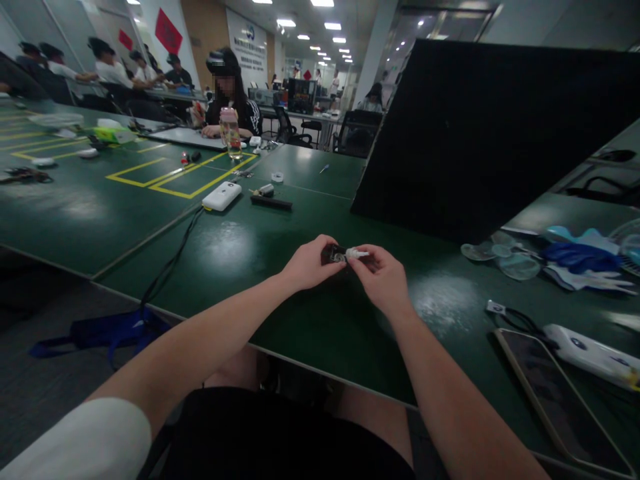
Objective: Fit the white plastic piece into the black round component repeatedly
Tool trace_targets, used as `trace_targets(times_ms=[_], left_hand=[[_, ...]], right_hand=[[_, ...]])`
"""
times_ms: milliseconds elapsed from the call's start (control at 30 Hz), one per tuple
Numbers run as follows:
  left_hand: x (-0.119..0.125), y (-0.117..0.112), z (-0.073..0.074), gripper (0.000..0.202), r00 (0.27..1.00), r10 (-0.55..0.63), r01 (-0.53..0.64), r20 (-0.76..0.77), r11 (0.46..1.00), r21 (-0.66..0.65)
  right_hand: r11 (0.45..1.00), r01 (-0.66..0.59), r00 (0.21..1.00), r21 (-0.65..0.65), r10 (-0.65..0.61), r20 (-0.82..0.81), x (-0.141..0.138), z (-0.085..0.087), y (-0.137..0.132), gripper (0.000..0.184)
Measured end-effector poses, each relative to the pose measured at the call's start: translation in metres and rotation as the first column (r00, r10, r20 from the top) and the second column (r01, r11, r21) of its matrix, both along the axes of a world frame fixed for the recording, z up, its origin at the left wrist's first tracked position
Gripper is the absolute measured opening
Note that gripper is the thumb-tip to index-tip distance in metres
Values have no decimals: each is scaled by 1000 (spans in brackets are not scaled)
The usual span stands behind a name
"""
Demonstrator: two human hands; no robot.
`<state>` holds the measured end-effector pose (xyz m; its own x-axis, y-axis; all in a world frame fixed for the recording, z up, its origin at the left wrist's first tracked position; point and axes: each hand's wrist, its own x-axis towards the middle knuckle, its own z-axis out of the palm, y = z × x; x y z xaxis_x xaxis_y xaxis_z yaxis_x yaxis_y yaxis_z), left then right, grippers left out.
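Above the green table (310, 320), both of my hands meet at one small thing. My left hand (313, 263) is closed, thumb and fingers pinching a small dark piece with pale markings (338, 255), whose exact kind I cannot make out. A white pointed nozzle-like piece (356, 253) sits against its right end. Closed around that white piece are the thumb and fingers of my right hand (384, 277). Whether the two pieces are joined cannot be seen. My fingers cover part of both.
A large black panel (480, 140) stands tilted at right. Nearby lie a phone (560, 393), a white power bank (595, 350) and gloves (585, 257). Farther left are another white power bank (223, 196), a black strip (271, 201) and a bottle (231, 133). A person (227, 100) sits opposite.
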<state>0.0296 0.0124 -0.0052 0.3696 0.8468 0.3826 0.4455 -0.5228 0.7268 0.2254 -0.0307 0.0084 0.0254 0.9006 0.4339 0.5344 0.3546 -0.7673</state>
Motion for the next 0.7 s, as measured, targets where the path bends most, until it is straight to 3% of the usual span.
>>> trace_targets(times_ms=[167, 367, 567, 700], left_hand=[[1, -2, 1, 41, 1000, 4, -4, 10, 1000, -9], [2, -4, 5, 38, 999, 34, -33, -6, 999, 35], [0, -7, 10, 36, 996, 68, -58, -64, 986, 157], [-1, -6, 8, 36, 992, 62, -41, -110, 982, 182]], right_hand=[[1000, -13, 999, 10, 13, 42, 1, 1, 0, 24], [995, 44, 980, 91, -61, 188, -2, 11, -7, 22], [990, 119, 988, 78, -126, 91, -2, 9, -7, 29], [998, 67, 986, 14, -68, 153, 1, 2, -3, 26]])
